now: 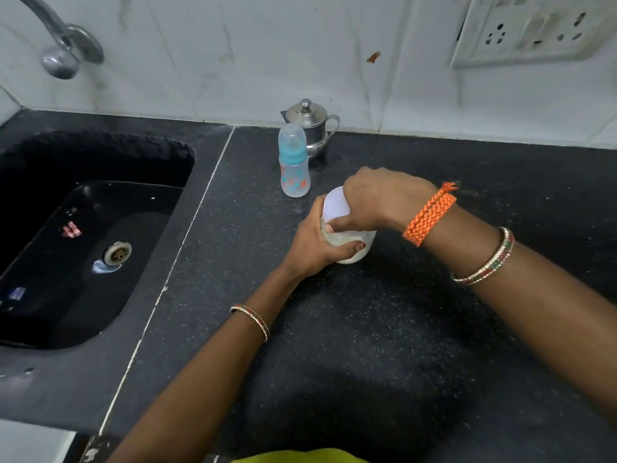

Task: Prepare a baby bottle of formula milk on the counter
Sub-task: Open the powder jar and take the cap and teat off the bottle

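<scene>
Clear jar (354, 247) w/ white powder, white lid (334, 205), both hands' grip.

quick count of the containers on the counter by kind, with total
Baby bottle, capped, standing upright: 1
Steel lidded pot behind the bottle: 1
Jar of white powder with white lid, held by left hand and right hand: 1
Total: 3
</scene>
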Motion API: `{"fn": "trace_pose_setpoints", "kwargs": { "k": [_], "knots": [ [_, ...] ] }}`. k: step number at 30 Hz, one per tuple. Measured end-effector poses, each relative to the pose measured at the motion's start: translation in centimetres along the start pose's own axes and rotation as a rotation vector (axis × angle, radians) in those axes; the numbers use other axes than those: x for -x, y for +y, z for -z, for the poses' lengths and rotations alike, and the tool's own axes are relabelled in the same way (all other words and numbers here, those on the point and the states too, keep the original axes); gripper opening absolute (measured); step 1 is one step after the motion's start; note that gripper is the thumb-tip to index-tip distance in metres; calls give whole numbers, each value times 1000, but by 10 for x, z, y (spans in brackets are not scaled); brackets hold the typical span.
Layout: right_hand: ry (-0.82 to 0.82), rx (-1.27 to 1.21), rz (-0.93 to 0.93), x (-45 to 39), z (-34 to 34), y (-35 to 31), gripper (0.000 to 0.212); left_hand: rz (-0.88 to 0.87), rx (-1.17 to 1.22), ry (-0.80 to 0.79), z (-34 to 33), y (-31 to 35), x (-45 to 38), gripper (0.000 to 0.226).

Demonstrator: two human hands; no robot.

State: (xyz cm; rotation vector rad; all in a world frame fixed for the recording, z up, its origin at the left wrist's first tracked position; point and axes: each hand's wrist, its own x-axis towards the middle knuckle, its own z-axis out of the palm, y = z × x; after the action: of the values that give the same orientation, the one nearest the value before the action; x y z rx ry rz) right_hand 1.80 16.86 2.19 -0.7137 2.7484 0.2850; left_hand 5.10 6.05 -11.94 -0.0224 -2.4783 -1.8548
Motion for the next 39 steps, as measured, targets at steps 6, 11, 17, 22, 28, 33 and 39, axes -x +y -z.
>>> {"fn": "trace_pose_setpoints", "kwargs": {
  "k": [6,11,17,22,28,33,39],
  "knots": [
    [-310,32,235,1,23,4,89,2,14,-32,0,-1,-1,88],
    [-86,-66,-90,6,15,1,67,-54,29,-18,0,2,2,79],
    [-217,1,100,7,20,-2,66,-46,22,-27,1,3,1,90],
    [-149,-106,78,8,26,1,72,-55,-9,-4,0,1,1,77],
    [-169,28,36,11,17,-8,61,-43,22,3,0,1,2,79],
    [-152,-71,59,12,17,0,90,-59,49,-18,-2,1,2,87],
    [10,-34,63,9,2,-12,66,-28,12,-28,-1,-8,-1,85]
  ]
}}
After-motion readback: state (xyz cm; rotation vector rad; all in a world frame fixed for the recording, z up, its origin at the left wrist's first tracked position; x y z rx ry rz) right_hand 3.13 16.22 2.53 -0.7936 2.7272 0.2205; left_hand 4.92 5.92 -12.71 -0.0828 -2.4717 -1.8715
